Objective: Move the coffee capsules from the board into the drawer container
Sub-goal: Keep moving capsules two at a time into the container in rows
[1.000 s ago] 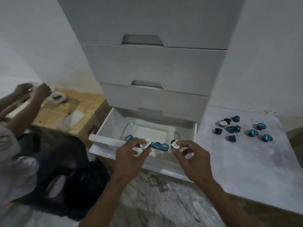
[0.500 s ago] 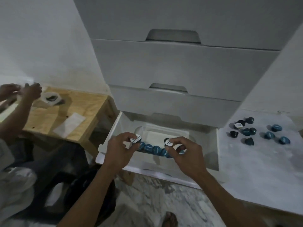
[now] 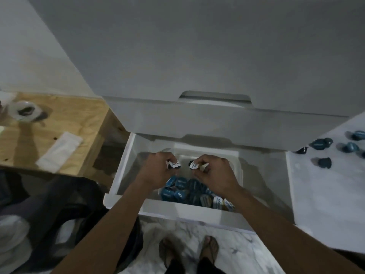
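Note:
The bottom drawer stands pulled out, with a clear container inside it. Several blue capsules lie heaped at the container's near side. My left hand pinches a white-lidded capsule above the container. My right hand pinches another white-lidded capsule beside it, the two a little apart. Both hands hover over the heap. On the white board at the right, several blue capsules lie near its far edge.
Closed drawer fronts overhang the open drawer's back. A wooden table with a white paper and a small white dish stands at the left. A dark bag sits on the floor beside it. My sandalled feet stand on marble floor below.
Both hands have moved farther in over the container, each still holding its capsule. The view has tilted down and closer; the other person's hands at the left have left the frame.

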